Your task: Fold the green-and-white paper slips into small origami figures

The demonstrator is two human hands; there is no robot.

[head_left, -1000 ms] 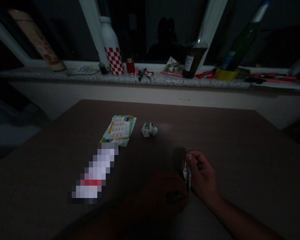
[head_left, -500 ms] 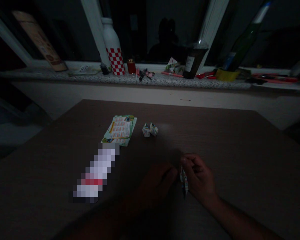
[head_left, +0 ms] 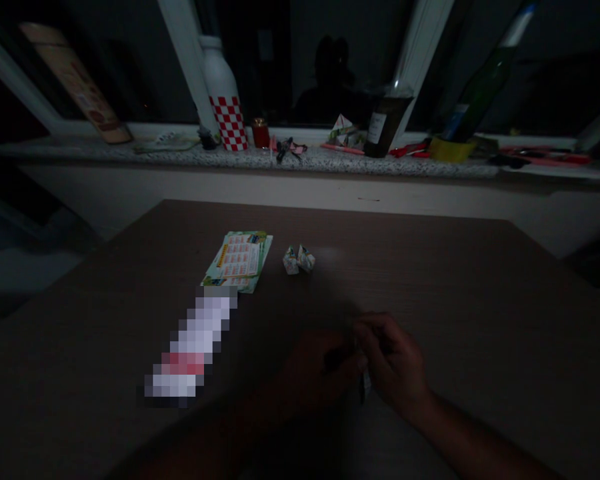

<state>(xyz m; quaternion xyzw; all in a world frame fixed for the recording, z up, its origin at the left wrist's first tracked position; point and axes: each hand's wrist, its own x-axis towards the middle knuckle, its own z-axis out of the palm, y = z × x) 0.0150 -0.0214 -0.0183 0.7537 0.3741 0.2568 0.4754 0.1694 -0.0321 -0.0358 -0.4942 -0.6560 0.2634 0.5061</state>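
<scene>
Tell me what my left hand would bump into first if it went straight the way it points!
Your left hand points at your right hand, so probably its fingers or the folded paper there. It's too dark to tell which comes first.

Printed paper piece (head_left: 365, 385), mostly hidden

Wood-look tbl (head_left: 455, 267) under dark windows (head_left: 305, 60) (v. dim rm).
</scene>
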